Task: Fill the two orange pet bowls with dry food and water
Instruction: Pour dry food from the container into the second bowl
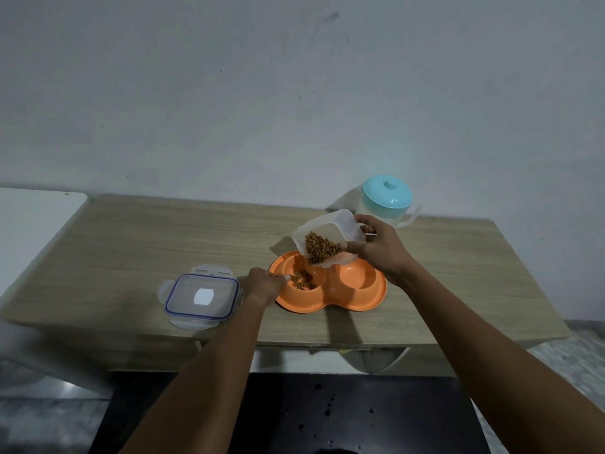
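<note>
An orange double pet bowl (330, 304) sits on the wooden table. My right hand (379, 249) grips a clear plastic container (322, 232), tilted over the left bowl, with brown dry food (319, 250) sliding out. Some kibble (302, 279) lies in the left bowl. The right bowl (355, 278) looks empty. My left hand (265, 285) grips the left rim of the orange dish. A clear water jug with a teal lid (388, 194) stands behind, at the back right.
The container's clear lid with a blue seal (203, 296) lies flat on the wooden table (147, 237), left of the bowls. A white surface (32, 217) adjoins the table on the left. A dark mat (288, 417) with scattered crumbs lies below the table's front edge.
</note>
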